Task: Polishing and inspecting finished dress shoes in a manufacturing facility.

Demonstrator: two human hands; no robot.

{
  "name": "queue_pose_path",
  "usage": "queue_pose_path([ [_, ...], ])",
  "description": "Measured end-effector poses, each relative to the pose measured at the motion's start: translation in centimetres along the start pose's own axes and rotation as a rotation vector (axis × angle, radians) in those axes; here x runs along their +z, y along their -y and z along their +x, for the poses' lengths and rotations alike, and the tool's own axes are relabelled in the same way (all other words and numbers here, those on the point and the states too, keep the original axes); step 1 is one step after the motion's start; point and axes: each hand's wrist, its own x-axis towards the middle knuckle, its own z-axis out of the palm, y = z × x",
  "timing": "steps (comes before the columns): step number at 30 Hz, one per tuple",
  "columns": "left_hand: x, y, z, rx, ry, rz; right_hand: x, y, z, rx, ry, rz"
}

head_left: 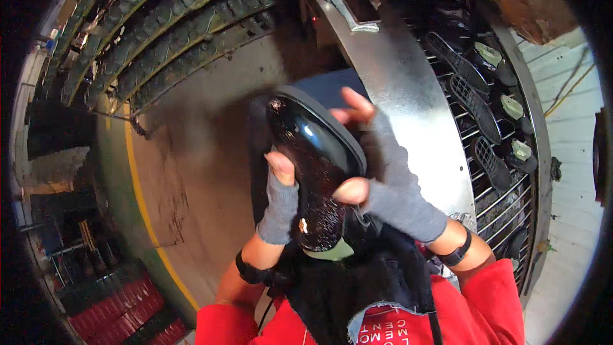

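A glossy black shoe (290,124) is held up in front of me, tilted, with a thick dark rim along its right edge. Its lower part looks wet and dark brown, and a pale green shoe last (331,252) shows at the near end. My left hand (281,195), in a grey fingerless glove, grips the shoe from the left side, thumb against it; its other fingers are hidden behind. Along the right edge, my right hand (396,185), gloved alike, has its fingers apart and slightly blurred. Its thumb overlaps the shoe's lower right; whether it presses there is unclear.
To the right runs a metal bench (408,83) carrying a phone (359,5) on a folded cloth. Beyond it, a barred rack (504,207) holds black soles (476,107) and shoes on lasts (511,107). Tiered shoe shelves (172,19) stand far left; red-and-black stacks (118,306) lie lower left.
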Motion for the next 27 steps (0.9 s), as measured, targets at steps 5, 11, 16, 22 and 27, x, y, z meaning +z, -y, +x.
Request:
queue_pose_path([
  [5,0.3,-0.2,-3.1,-0.027,-0.199,-0.068,1.2,1.8,-0.5,0.005,0.146,-0.261],
  [11,-0.4,0.6,-3.4,0.18,-0.263,0.323,0.6,3.7,3.3,-0.06,0.293,-0.272],
  [16,0.2,-0.8,-4.1,0.294,-0.403,0.493,0.8,3.1,3.1,-0.066,0.276,-0.289],
  [22,-0.8,-5.0,0.1,0.386,-0.11,0.493,-1.8,-2.4,-0.3,0.603,0.204,0.591],
  [27,-1.2,-7.2,8.3,0.279,0.261,0.469,-3.9,-4.0,1.4,0.807,0.321,0.864],
])
